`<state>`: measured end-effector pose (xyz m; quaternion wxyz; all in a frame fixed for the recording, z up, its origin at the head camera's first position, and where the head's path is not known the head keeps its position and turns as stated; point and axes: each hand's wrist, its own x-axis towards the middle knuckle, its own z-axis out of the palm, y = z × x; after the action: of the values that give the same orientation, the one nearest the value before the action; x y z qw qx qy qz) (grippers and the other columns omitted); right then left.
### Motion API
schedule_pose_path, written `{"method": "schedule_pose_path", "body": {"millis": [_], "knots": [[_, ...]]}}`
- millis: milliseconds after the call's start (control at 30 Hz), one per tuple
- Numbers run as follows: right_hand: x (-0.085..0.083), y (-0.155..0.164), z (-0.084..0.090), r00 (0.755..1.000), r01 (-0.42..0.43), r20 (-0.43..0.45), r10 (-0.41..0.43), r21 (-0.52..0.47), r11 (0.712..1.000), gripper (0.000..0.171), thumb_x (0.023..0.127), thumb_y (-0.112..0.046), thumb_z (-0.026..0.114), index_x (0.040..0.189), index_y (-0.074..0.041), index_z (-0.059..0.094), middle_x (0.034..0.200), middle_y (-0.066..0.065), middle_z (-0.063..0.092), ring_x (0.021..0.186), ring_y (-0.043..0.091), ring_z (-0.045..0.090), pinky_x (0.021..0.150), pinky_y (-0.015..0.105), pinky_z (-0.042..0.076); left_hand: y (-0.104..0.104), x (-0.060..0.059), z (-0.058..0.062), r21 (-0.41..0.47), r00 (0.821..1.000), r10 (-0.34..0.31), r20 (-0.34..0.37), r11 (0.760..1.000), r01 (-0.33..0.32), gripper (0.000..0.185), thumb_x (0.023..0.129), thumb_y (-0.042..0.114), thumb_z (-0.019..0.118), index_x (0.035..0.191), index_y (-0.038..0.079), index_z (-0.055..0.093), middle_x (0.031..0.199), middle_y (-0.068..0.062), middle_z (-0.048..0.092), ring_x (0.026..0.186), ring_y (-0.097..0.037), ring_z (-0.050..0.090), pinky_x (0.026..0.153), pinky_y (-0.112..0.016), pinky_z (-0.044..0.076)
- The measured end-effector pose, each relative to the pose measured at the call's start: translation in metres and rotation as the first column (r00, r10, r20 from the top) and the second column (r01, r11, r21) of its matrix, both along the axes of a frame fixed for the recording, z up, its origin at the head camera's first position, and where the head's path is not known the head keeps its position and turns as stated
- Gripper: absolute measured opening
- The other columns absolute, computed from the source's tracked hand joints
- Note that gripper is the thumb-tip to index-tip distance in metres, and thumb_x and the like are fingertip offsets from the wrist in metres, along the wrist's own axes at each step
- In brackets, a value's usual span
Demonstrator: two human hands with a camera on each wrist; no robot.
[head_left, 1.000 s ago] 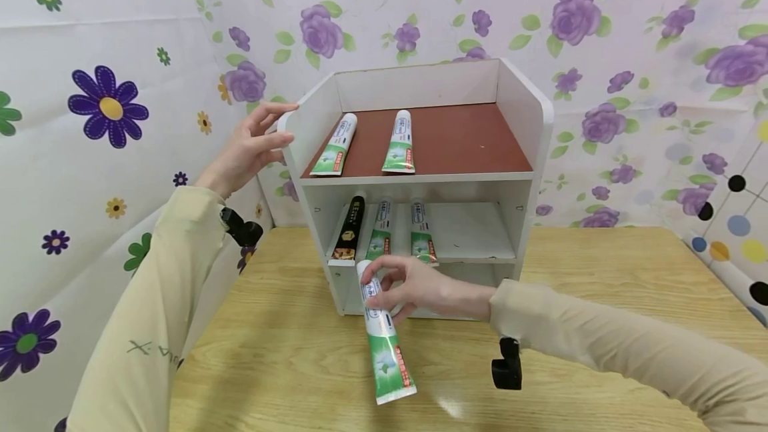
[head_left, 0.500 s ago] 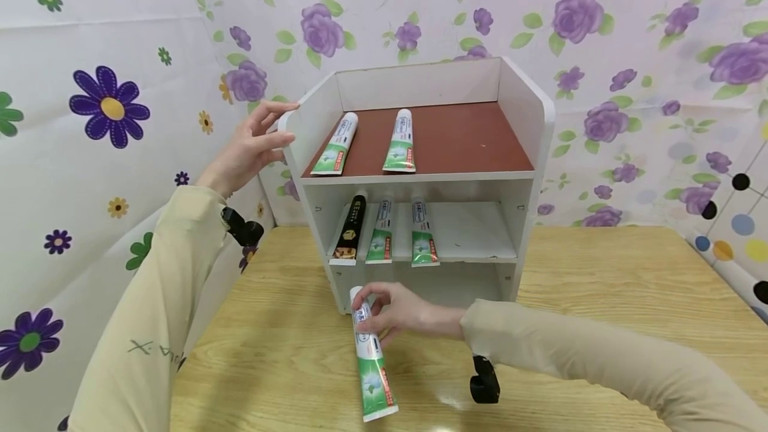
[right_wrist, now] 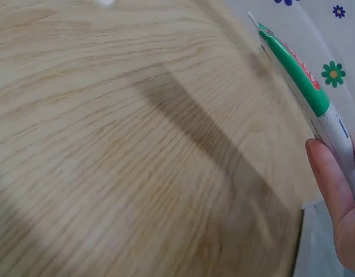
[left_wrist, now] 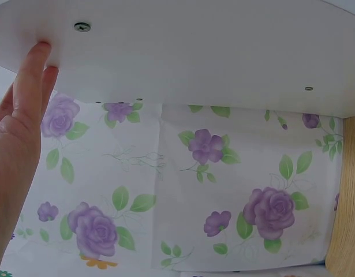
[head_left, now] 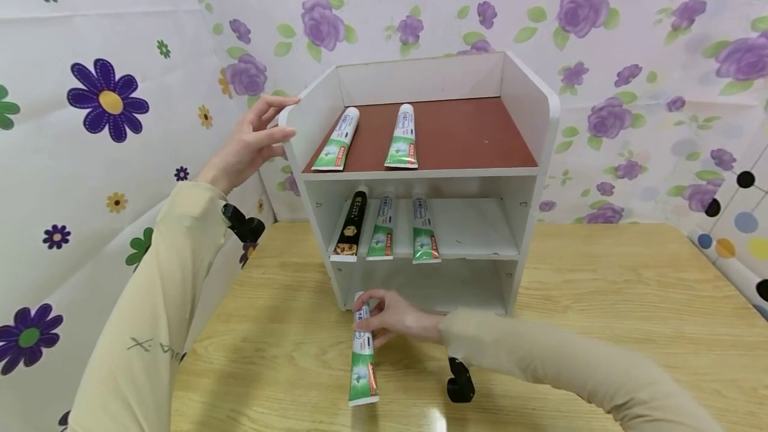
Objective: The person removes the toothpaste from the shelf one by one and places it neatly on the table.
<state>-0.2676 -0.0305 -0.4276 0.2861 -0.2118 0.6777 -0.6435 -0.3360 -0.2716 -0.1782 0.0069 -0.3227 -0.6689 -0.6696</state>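
While the left hand [head_left: 255,142] rests with straight fingers on the outer left wall of the white shelf unit [head_left: 528,109], the right hand [head_left: 393,317] grips a toothpaste tube [head_left: 363,359] near its cap end, fingers curled round it. Tube sits at 6 o'clock from the unit, on the wooden table [head_left: 600,299] just in front of the bottom compartment's left side; cap points to 12, crimped green end to 6. Whether the tube lies flat on the wood or is slightly lifted, can't tell.

Left wrist view: fingertips [left_wrist: 33,63] flat against the white panel [left_wrist: 194,52], near a screw head [left_wrist: 81,26].

Right wrist view: fingers [right_wrist: 333,190] wrapped on the white part of the tube [right_wrist: 298,81], green part beyond them.

Top shelf: two green-white tubes [head_left: 336,140] at 9–10 o'clock of the red-brown board. Middle shelf: black tube [head_left: 351,224] plus two more green-white ones [head_left: 423,232], all on the left half.

Floral sheet [head_left: 90,99] behind and left of the table.
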Motion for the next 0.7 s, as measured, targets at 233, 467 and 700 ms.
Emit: {"method": "schedule_pose_path", "body": {"millis": [233,467,700], "knots": [[-0.004,-0.011,-0.014,0.996,0.087,0.033,-0.088,0.017,0.996,0.031,0.075,0.002,0.071,0.104,0.001,0.059,0.081,0.019,0.056,0.061,0.028,0.060,0.057,0.041,0.051,0.001,0.000,-0.001,-0.001,1.000,0.010,0.000,1.000,-0.010,0.039,0.086,0.001,0.057,0.121,0.015,0.052,0.136,-0.012,0.029,0.100,-0.025,0.046,0.074,-0.034,0.047],[-0.003,-0.017,-0.028,0.986,0.163,0.021,-0.163,0.028,0.986,0.034,0.072,-0.001,0.074,0.104,0.002,0.061,0.082,0.015,0.060,0.065,0.025,0.061,0.058,0.040,0.051,0.001,-0.001,0.001,0.002,1.000,0.002,-0.009,1.000,-0.002,0.038,0.086,0.001,0.057,0.121,0.013,0.051,0.136,-0.013,0.030,0.102,-0.027,0.047,0.075,-0.035,0.047],[0.000,-0.023,-0.037,0.983,0.178,0.035,-0.180,0.054,0.982,0.035,0.073,0.003,0.072,0.105,0.004,0.059,0.085,0.017,0.054,0.061,0.025,0.060,0.054,0.035,0.052,0.000,0.000,0.001,-0.010,1.000,0.003,-0.005,1.000,-0.003,0.038,0.086,0.001,0.057,0.122,0.014,0.050,0.138,-0.011,0.029,0.101,-0.026,0.046,0.074,-0.034,0.048]]}}
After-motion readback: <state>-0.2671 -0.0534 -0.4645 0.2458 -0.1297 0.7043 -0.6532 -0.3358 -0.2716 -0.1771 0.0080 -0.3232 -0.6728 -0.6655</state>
